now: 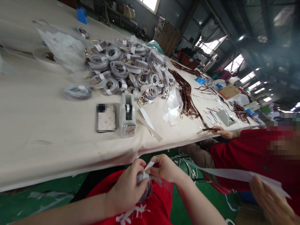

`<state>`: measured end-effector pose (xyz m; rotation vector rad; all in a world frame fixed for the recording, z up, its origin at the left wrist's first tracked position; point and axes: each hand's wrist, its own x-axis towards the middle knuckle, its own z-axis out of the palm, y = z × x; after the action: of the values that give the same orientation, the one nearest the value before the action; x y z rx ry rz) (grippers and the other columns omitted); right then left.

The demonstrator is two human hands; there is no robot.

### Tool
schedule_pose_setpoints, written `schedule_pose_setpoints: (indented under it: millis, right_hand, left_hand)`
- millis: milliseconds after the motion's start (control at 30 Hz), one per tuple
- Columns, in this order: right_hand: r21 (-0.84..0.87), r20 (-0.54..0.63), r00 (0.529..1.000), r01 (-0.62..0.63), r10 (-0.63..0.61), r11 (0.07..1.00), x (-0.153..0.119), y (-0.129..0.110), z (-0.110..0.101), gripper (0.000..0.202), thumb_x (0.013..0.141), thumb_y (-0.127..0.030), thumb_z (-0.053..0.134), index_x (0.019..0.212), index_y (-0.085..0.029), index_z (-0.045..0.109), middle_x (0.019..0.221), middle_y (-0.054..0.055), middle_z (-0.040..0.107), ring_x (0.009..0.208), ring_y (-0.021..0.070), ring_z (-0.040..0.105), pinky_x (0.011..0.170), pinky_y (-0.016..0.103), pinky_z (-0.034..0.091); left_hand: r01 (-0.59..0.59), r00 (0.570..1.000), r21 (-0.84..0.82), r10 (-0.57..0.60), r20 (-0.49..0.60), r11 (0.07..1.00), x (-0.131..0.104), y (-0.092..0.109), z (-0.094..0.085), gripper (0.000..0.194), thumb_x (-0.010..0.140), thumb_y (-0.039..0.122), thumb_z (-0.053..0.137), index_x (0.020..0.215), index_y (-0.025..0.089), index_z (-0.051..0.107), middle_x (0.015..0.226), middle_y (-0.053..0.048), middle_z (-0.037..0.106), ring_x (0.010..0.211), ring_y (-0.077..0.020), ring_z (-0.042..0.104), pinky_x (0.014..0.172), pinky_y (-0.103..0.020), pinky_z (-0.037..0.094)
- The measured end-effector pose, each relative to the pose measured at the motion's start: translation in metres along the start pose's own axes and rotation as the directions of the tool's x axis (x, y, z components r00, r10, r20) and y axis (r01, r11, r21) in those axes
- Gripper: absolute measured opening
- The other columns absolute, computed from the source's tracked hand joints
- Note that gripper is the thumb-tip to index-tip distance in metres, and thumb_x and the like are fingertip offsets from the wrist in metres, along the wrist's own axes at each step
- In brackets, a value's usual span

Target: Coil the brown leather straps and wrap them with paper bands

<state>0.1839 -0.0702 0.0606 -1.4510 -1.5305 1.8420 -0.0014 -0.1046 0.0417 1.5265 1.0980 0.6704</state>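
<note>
Strap coil found above your lap, on your side of the tape dispenser. Your left hand is closed about it, thumb pressed in; your right hand pinches a white strip at the coil between thumb and finger. The dispenser houses a tape roll. Behind the dispenser, piled coils sit in translucent wrapping, metal clips visible; a separate wrapped coil lies left of it. Right of it, crumpled clear plastic; contents cannot be confirmed.
</note>
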Motion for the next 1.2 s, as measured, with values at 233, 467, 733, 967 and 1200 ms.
schedule_pose_setpoints:
  millis: [233,467,733,967,1200]
  right_hand:
    - [-0.019,-0.024,1.0,0.013,-0.014,1.0,0.004,0.005,0.0,0.021,0.071,-0.031,0.079,0.068,-0.013,0.068,0.06,-0.003,0.061,0.054,0.0099,0.049,0.054,0.022,0.039]
    - [-0.351,-0.126,0.985,0.068,-0.119,0.934,0.001,-0.003,0.009,0.008,0.078,-0.017,0.067,0.07,-0.015,0.07,0.063,-0.001,0.065,0.054,0.0109,0.052,0.052,0.021,0.036]
    - [-0.825,-0.157,0.969,-0.021,-0.193,0.565,0.01,-0.017,0.024,0.007,0.072,-0.019,0.065,0.066,-0.019,0.068,0.066,0.002,0.07,0.058,0.0142,0.058,0.055,0.025,0.03]
    - [-0.861,-0.205,0.961,-0.088,-0.184,0.5,0.014,-0.023,0.037,0.011,0.075,-0.021,0.064,0.065,-0.02,0.07,0.068,0.004,0.073,0.062,0.0162,0.062,0.056,0.027,0.029]
    - [-0.839,-0.149,0.971,-0.025,-0.187,0.543,0.008,-0.029,0.03,0.014,0.077,-0.019,0.064,0.064,-0.019,0.068,0.066,0.001,0.069,0.059,0.0131,0.056,0.056,0.025,0.029]
  left_hand:
    - [0.017,0.997,0.025,-0.019,0.08,1.0,0.003,0.002,-0.006,0.023,0.081,0.017,0.047,0.103,0.022,0.043,0.085,-0.004,0.067,0.083,-0.0239,0.066,0.077,-0.036,0.049]
    - [0.053,0.99,-0.018,-0.05,0.128,0.998,0.006,-0.006,-0.01,0.027,0.077,0.017,0.051,0.104,0.019,0.051,0.1,-0.009,0.07,0.097,-0.0264,0.067,0.087,-0.037,0.049]
    - [0.076,0.981,-0.04,-0.067,0.183,0.996,0.008,-0.022,-0.018,0.02,0.086,0.025,0.051,0.1,0.02,0.063,0.11,-0.009,0.071,0.105,-0.026,0.065,0.094,-0.036,0.048]
    - [0.14,0.98,-0.148,-0.116,0.161,0.979,0.005,-0.029,-0.02,0.021,0.084,0.026,0.052,0.098,0.019,0.066,0.103,-0.007,0.075,0.1,-0.0256,0.068,0.092,-0.036,0.05]
    - [0.163,0.978,-0.162,-0.138,0.153,0.973,0.006,-0.027,-0.016,0.022,0.084,0.028,0.053,0.098,0.018,0.067,0.094,-0.007,0.076,0.09,-0.0263,0.07,0.084,-0.036,0.054]
